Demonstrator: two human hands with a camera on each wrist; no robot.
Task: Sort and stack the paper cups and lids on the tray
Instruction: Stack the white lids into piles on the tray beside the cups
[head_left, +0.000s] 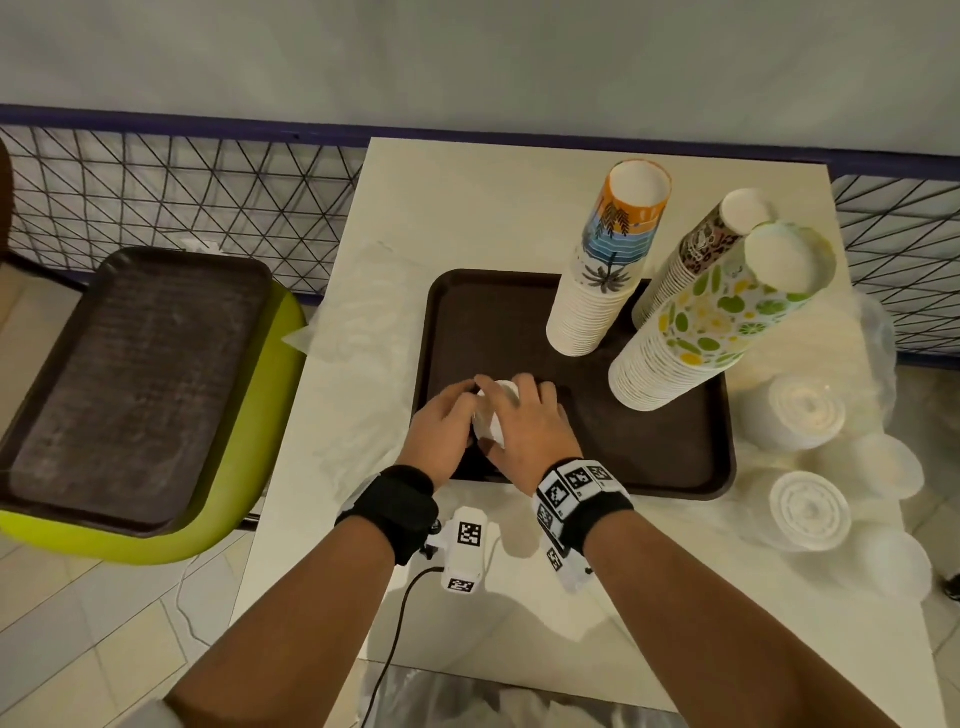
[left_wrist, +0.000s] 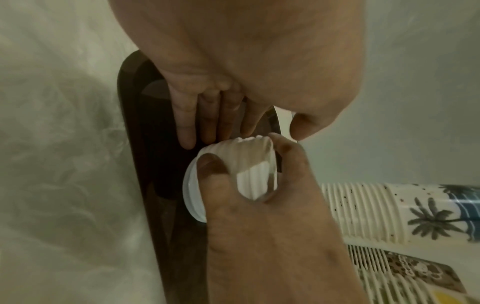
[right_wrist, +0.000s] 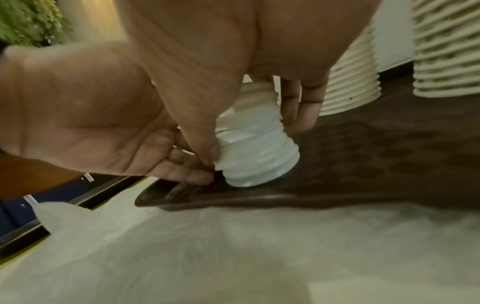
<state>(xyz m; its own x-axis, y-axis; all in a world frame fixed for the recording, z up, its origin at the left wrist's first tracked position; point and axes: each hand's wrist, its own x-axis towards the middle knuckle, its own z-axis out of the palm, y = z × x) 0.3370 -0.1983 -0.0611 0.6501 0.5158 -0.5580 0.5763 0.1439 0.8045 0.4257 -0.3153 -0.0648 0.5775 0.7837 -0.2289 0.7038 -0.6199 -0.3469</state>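
Observation:
A short stack of white ribbed lids (head_left: 493, 410) stands tilted on the front left of the brown tray (head_left: 519, 312). My left hand (head_left: 452, 421) cups its left side, fingers curled at its base. My right hand (head_left: 524, 421) grips it from the right, thumb and fingers wrapped round the ribs (left_wrist: 254, 176). In the right wrist view the stack's lower rim (right_wrist: 259, 176) touches the tray floor (right_wrist: 376, 160). Three tall upside-down cup stacks stand on the tray's right side: an orange and blue palm print (head_left: 602, 270), a brown print (head_left: 701, 244) and a green lime print (head_left: 711, 317).
Loose translucent lids (head_left: 805, 415) and more in plastic wrap (head_left: 810, 512) lie on the table to the right of the tray. Crumpled clear plastic (head_left: 363, 332) lies to the tray's left. A second brown tray (head_left: 135, 384) rests on a green chair. A wire fence runs behind.

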